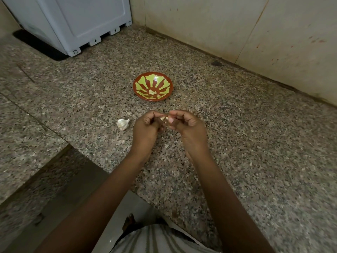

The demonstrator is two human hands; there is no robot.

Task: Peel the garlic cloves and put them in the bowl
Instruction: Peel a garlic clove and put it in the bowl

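Evidently both hands, left hand (145, 127) and right hand (189, 127), are pinching one garlic clove (163, 119) between curled fingertips, probably for stripping skin near the bowl (144, 80).

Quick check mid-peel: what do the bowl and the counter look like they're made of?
Bowl: probably glazed ceramic, possibly painted plastic. The red-brown surface with its yellow-green pattern looks smooth with a slight sheen, but the picture can't settle which.
Counter: looks like polished granite or similar stone, with dense pink, grey and black speckles and thin seam lines between slabs.
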